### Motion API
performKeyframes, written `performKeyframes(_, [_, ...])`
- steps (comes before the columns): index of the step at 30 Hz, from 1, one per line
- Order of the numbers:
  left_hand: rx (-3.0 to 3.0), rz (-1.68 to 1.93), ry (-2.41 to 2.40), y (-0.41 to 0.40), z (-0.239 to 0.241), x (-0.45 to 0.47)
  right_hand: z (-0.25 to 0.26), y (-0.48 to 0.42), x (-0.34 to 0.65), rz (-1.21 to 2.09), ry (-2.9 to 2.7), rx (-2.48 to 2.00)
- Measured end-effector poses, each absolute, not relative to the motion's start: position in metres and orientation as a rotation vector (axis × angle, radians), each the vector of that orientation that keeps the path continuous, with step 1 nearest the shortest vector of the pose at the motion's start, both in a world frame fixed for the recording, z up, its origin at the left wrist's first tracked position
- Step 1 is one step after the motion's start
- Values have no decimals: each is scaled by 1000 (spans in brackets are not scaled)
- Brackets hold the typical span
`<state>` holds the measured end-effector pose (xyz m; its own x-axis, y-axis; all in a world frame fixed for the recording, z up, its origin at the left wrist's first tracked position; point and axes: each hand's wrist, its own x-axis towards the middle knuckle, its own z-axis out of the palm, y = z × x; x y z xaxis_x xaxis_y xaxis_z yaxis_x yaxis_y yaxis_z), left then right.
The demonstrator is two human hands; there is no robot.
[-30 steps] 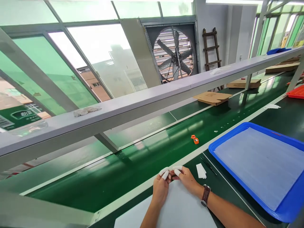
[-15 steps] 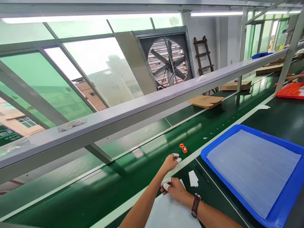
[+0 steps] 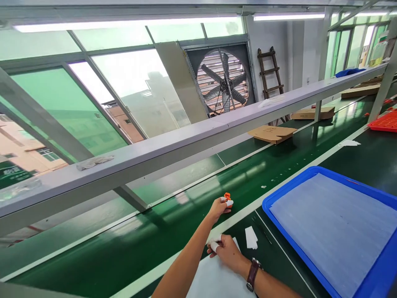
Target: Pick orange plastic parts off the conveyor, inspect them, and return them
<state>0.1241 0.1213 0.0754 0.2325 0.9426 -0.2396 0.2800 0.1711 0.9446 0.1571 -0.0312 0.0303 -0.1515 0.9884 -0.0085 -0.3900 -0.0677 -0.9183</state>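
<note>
A small orange part lies on the green conveyor belt. My left hand is stretched out over the belt, its white-capped fingertips pinched on that part. My right hand, with white finger cots and a wristwatch, rests on a white sheet at the near edge of the bench and holds nothing.
A small white paper piece and a thin dark tool lie right of my hands. A blue tray lined with a foam sheet fills the right. A grey shelf beam spans above the belt; a cardboard box and an orange tray sit farther along.
My hands were together over the white sheet. The left hand then reached out across the belt and closed its fingertips on the orange part. The right hand stayed on the sheet.
</note>
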Motion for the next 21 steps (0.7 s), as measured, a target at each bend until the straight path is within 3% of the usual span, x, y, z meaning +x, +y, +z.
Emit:
performKeyframes(9, [1059, 973, 937, -11, 108, 20, 32, -27, 167, 1534, -739, -838])
performKeyframes(16, [1871, 1075, 1460, -65, 66, -21, 37, -35, 170, 1588, -916, -892])
performKeyframes(21, [1968, 1211, 1497, -73, 49, -19, 44, -43, 171, 1577, -1099, -963])
